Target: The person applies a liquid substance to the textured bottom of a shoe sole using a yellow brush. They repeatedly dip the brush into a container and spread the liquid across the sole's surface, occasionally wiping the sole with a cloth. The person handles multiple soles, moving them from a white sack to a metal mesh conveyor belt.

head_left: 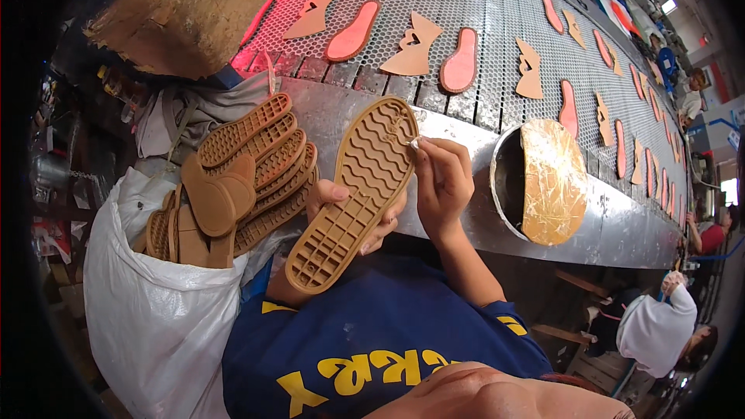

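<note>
My left hand [341,206] holds a tan rubber shoe sole [353,194] from beneath, tread side up, toe pointing away from me. My right hand [442,182] is pinched shut on a small pale tool or brush [414,142], whose tip touches the sole's upper right edge near the toe. A stack of several matching tan soles [248,171] lies fanned out to the left, on top of a white sack [155,302].
A perforated metal conveyor [497,23] runs across the top, carrying red insoles [353,31] and tan cut pieces [411,46]. A round metal pot [504,186] with a glue-crusted board [552,182] sits at right. Other people [656,326] work at far right. A cardboard slab [186,8] is upper left.
</note>
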The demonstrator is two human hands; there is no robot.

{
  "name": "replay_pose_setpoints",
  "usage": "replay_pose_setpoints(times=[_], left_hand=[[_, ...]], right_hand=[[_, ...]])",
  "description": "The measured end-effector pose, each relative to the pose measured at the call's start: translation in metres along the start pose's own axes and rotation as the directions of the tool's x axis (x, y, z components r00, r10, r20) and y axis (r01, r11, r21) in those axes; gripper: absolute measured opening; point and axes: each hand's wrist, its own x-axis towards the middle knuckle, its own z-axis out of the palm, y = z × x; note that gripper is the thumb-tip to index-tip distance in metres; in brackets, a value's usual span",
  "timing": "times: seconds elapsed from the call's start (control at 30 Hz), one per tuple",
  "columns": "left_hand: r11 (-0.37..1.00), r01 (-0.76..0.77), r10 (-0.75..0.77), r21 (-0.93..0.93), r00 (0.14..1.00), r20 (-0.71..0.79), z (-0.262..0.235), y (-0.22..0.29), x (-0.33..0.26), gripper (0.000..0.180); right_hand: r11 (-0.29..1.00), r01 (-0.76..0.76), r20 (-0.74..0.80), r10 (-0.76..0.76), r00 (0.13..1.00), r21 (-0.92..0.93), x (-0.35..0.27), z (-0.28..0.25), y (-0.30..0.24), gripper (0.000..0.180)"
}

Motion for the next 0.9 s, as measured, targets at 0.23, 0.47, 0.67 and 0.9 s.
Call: replay_pose_setpoints(times=[0.23,0.47,0.67,0.9], left_hand=[[0.997,-0.053,0.055,0.06,0.998,-0.029,-0.002,-0.003,-0.001,0.065],[0.996,-0.077,0.081,0.055,0.994,-0.08,0.001,-0.017,0.007,0.067],[0.993,-0.013,0.028,0.113,0.991,-0.133,0.002,-0.027,0.008,0.069],[0.989,-0.011,0.033,0.146,0.988,-0.151,0.003,-0.033,0.013,0.068]], right_hand=[[0.998,0.066,0.052,-0.065,0.997,-0.013,-0.014,-0.01,-0.017,0.021],[0.999,0.009,0.01,-0.01,1.0,0.05,0.005,-0.017,-0.001,0.015],[0.986,-0.087,-0.04,0.094,0.995,0.141,0.024,-0.024,0.008,0.008],[0.919,-0.279,0.094,0.263,0.96,0.279,0.016,-0.034,0.01,0.007]])
